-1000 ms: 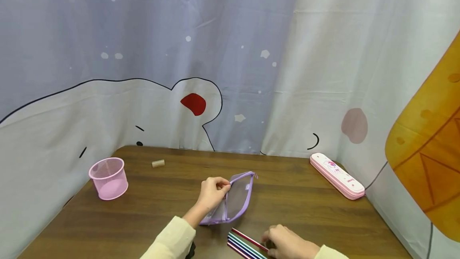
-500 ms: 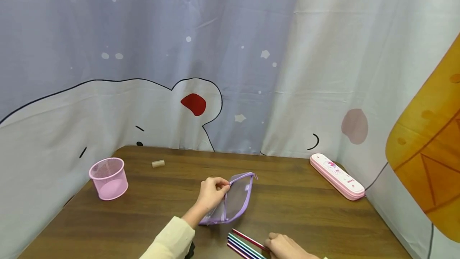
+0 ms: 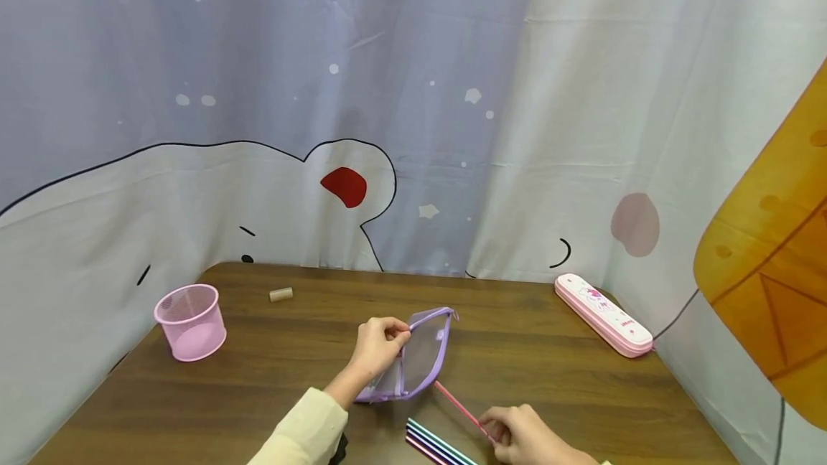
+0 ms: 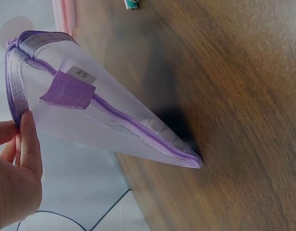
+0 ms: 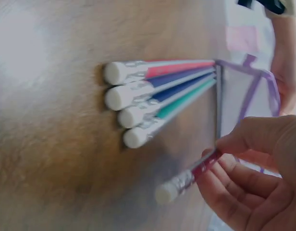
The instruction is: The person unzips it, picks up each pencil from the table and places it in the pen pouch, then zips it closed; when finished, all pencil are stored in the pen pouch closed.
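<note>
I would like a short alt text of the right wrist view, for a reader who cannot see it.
A right hand pinches a red pencil over a wooden table. Beside it, four more white-tipped pencils, one red, two blue-purple, one green, lie close together; beyond, a left hand holds a purple-edged mesh pouch.

A brown wood-grain table (image 3: 549,372) stands before a hanging grey-blue and white fabric curtain (image 3: 439,120), printed with black outlines (image 3: 239,141), 1 red patch (image 3: 344,187) and, at right, 1 large orange shape (image 3: 775,257).
</note>
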{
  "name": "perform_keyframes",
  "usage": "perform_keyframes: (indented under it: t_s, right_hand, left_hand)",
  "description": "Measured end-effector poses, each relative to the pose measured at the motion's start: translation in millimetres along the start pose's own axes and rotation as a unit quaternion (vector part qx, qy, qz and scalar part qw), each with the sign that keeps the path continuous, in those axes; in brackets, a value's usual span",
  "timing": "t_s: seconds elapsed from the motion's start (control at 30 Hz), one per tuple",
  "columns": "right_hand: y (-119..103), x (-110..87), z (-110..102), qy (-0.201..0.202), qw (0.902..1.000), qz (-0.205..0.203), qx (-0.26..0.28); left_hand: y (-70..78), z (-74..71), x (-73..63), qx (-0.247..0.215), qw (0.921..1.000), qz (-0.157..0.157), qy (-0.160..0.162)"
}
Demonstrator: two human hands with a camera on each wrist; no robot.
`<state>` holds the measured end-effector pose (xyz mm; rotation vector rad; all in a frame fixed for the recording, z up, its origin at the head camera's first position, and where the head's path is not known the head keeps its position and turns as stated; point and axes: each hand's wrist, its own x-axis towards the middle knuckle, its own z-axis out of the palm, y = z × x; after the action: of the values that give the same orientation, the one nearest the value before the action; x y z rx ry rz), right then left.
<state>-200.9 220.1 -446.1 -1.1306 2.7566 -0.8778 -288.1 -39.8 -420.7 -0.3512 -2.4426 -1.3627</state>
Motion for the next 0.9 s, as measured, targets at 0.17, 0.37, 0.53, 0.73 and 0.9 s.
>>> perform_keyframes:
  t_s: [0.17,0.37,0.53,0.73,0.9]
  right_hand:
    - [2,-3.2,-8,0.028,0.996,0.0,0.085]
    - [1,4.7,-13,0.083,0.9786,0.051,0.181]
    - [-1,20.5,-13,0.148,0.9477,0.098,0.265]
    - [-9,46.1,-13,0.211,0.8948,0.178,0.351]
    - [-17,66.3,-9,0.247,0.8613,0.221,0.385]
  left_hand:
    - [-1.8,-1.8,1.4,0.006,1.0,0.003,0.006]
    - [-2.3,-4.3,1.2,0.003,1.0,0.0,0.007]
    - [-2.2,-5.4,1.2,0.008,0.9999,0.002,0.007]
    - [-1.3,-6.1,2.2,0.008,0.9999,-0.002,0.008]
    - [-2.2,-5.6,3.1,0.016,0.9998,-0.002,0.012]
